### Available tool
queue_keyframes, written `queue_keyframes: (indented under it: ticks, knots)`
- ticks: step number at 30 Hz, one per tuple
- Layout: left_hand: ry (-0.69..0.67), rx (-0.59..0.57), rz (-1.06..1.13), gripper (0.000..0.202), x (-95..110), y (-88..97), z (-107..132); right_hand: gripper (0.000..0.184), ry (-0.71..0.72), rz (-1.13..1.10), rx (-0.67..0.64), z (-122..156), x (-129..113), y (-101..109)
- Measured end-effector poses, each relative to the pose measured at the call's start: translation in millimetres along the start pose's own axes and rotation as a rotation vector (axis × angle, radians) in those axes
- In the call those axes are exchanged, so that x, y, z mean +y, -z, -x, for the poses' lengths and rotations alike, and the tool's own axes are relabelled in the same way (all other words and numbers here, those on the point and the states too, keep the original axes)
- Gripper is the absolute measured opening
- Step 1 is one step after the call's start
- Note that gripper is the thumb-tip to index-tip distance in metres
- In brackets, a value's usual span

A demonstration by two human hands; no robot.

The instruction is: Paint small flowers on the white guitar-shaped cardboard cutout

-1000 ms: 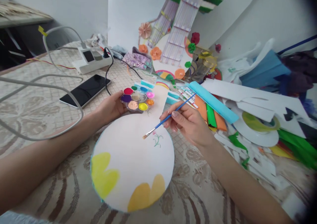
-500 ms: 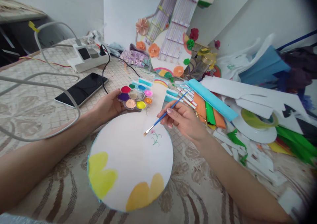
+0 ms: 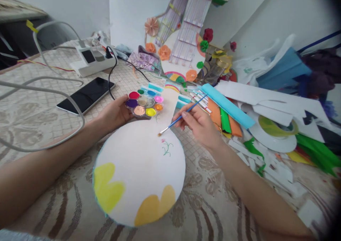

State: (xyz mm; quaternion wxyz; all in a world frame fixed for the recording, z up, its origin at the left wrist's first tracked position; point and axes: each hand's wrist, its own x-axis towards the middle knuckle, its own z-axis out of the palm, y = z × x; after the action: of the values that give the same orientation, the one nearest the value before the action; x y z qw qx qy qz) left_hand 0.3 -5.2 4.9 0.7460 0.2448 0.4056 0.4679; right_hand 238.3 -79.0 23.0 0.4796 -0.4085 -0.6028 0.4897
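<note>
My left hand point(image 3: 117, 111) grips a paint palette point(image 3: 146, 101) by its left edge. Its wells hold red, purple, green, blue, pink, orange, peach and yellow paint. In my right hand point(image 3: 195, 122) is a thin blue paintbrush point(image 3: 183, 115), its bristles pointing down and left over the upper part of a round white board point(image 3: 141, 152). Whether the tip touches the board I cannot tell. Yellow and orange petal shapes are painted along the board's lower edge, and a small pink flower with a green stem sits at its upper right. A neck-like strip point(image 3: 169, 104) extends away from the round part.
A black phone point(image 3: 86, 95) and a white power strip point(image 3: 92, 63) with cables lie left. Behind stands a decorated guitar-shaped craft point(image 3: 183, 49) with paper flowers. Blue rolled paper point(image 3: 227, 105), a tape roll point(image 3: 278, 125) and white scraps point(image 3: 277, 173) cover the right side.
The brush tip has moved slightly up and away from me, my right hand shifting a little right. The palette stays in my left hand. The whole view has shifted slightly.
</note>
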Motion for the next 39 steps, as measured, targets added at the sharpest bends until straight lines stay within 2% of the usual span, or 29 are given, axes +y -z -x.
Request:
queue_keyframes:
  ticks: [3, 9, 12, 16, 18, 21, 23, 28, 33, 37, 39]
  knots:
    - [0.007, 0.015, 0.001, 0.037, 0, -0.9, 1, 0.019, 0.027, -0.026, 0.108, -2, 1, 3]
    - [-0.016, -0.017, 0.003, 0.035, -1, 3.0, -3, 0.019, -0.064, -0.132, 0.139, 1, 5, -5]
    - [-0.009, -0.013, 0.001, 0.035, -2, 4.0, -5, 0.017, -0.082, -0.168, 0.124, 3, 6, -12]
    - [-0.016, 0.001, -0.009, 0.035, -1, 2.3, -4, 0.020, -0.111, -0.142, 0.036, 1, 8, -19]
    - [-0.012, 0.001, -0.010, 0.035, 0, 1.5, -3, 0.020, -0.070, -0.080, 0.057, -3, 9, -17]
    - [-0.006, -0.030, 0.000, 0.034, 0, 2.5, -2, 0.016, 0.054, -0.020, 0.211, -6, 7, -13]
    - [-0.005, -0.059, 0.007, 0.034, 0, 4.7, -3, 0.015, 0.073, -0.052, 0.244, -5, 3, -13]
    - [-0.005, -0.074, 0.011, 0.031, -3, 9.3, -7, 0.019, -0.037, -0.079, 0.046, -2, 1, -19]
    - [-0.002, -0.051, 0.012, 0.034, -2, 8.7, -7, 0.016, 0.083, -0.003, 0.219, -4, 4, -15]
    - [0.003, -0.055, 0.007, 0.035, -2, 7.1, -6, 0.017, -0.011, -0.065, 0.006, -2, 3, -17]
    - [-0.003, -0.043, 0.012, 0.034, -2, 6.6, -6, 0.017, 0.012, -0.018, 0.018, -3, 3, -17]
